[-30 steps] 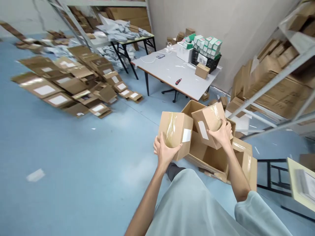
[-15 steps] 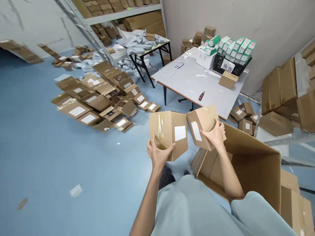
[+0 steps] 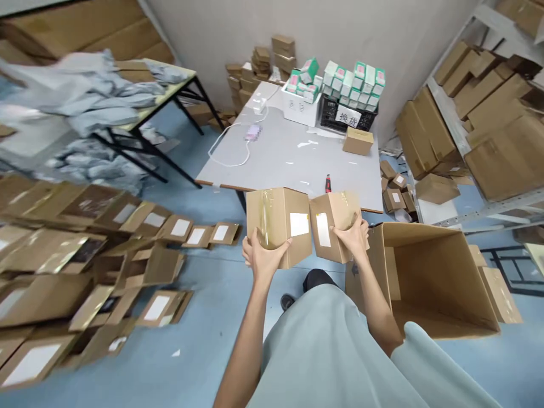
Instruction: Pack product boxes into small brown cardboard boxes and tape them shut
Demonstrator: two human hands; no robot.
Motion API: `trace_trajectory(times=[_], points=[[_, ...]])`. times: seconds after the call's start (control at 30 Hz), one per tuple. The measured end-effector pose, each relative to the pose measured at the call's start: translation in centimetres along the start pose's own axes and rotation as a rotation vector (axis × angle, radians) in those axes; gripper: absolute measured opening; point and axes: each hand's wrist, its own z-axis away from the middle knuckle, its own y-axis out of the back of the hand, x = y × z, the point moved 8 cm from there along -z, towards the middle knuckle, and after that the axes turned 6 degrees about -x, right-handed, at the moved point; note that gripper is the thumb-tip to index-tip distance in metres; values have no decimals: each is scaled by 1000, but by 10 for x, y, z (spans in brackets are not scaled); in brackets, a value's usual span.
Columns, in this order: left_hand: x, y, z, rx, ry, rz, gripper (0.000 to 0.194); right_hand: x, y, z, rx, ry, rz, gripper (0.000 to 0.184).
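I hold two small taped cardboard boxes side by side in front of me, each with a white label. My left hand (image 3: 264, 258) grips the left box (image 3: 278, 224) from below, fingers wrapped round its near corner. My right hand (image 3: 352, 238) is closed on the right box (image 3: 334, 224), which tilts slightly. Both boxes hang over the near edge of a grey table (image 3: 293, 158). A large open cardboard carton (image 3: 429, 277) stands on the floor just to the right of my right arm.
On the table lie a red cutter (image 3: 328, 183), a phone on a white cable (image 3: 253, 133), a small brown box (image 3: 357, 140) and a black crate of green-white boxes (image 3: 348, 90). Flat labelled cartons (image 3: 85, 255) cover the floor left. Shelving with boxes (image 3: 480, 113) stands right.
I have moved closer to the grey table, and the view has swung right and down. Both boxes stay in my hands, now nearer together at the table's edge.
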Motion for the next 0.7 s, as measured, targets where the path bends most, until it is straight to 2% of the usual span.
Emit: trace_trajectory(times=[0.1,0.2,0.33,0.47,0.53,0.6,0.63,0.7], points=[[25,-3,-66,-15,-71,-37,123,-29,-25,-32,6,-96,-12,125],[48,-13,-132,-16,-101,-81,125,-64,-60,-84,-12,-122,-19,126],[84,-31,-219,-5,-40,-158,127,-117,-119,-168,-85,-154,-65,128],[129,-60,-301,-15,35,-231,127,-167,-171,-241,-188,-250,-59,126],[147,-74,-336,-45,41,-261,125,-189,-188,-271,-240,-225,-45,119],[156,-85,-368,-110,5,-274,120,-206,-201,-293,-328,-119,-68,109],[156,-88,-381,-153,-30,-267,117,-210,-205,-300,-365,-65,-88,106],[147,-85,-404,-226,-101,-226,113,-200,-203,-305,-383,-18,-116,108]])
